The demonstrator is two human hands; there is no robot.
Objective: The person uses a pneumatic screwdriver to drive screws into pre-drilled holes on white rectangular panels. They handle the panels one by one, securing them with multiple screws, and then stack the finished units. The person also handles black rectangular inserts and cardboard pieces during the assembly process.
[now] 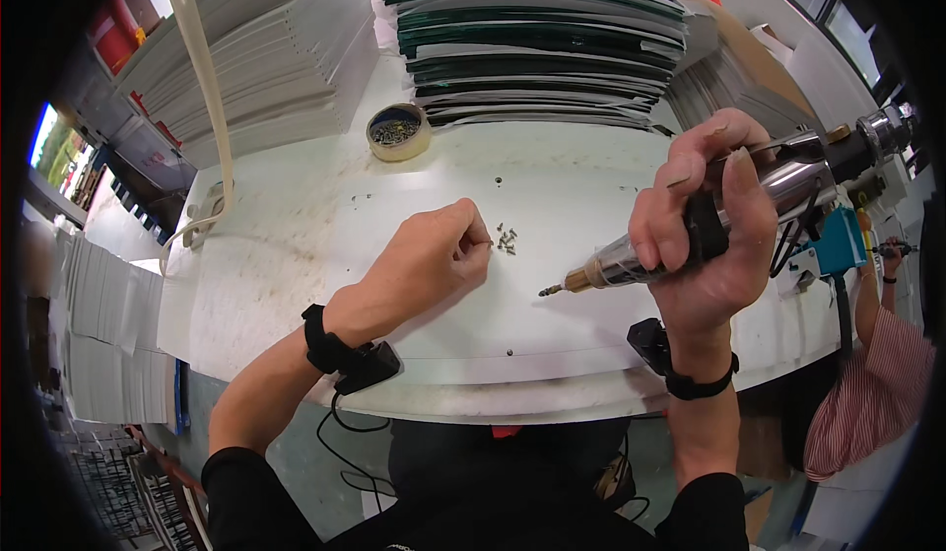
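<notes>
A small pile of screws (507,241) lies on a white panel (572,329) in front of me. Just left of the pile, my left hand (419,260) is closed in a pinch, its fingertips beside the screws. Whatever those fingertips hold is too small to make out. My right hand (714,236) grips a silver power screwdriver (798,172), fingers wrapped round its body. Its bit (550,292) points left and down, right of and a little nearer than the pile, apart from the screws. Both wrists wear black straps with small boxes.
A round, tape-roll-like holder (419,147) full of screws stands behind the pile. Tall stacks of dark-and-white sheets (542,48) and white sheets (266,78) line the table's back. A pale hose (209,88) hangs at left. Another person's striped sleeve (872,398) shows at far right.
</notes>
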